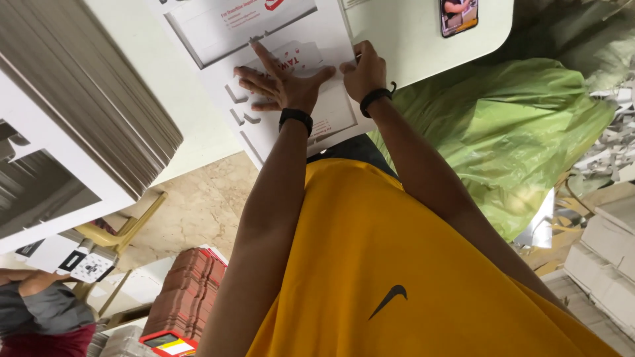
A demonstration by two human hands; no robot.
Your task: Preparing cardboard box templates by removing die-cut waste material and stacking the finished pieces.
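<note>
A big white cardboard sheet (278, 79) with cut-out shapes and red print is lying on the white table (410, 39). The left hand (281, 82) is pressing flat, fingers spread. The right hand (362, 69) is pinching the sheet's edge.

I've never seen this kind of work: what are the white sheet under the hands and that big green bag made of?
The white sheet looks like thin matt cardboard: flat, stiff, with clean die-cut slots. Both the left hand and right hand press on it. The green bag seems to be thin plastic film, glossy and crumpled into soft folds.
</note>
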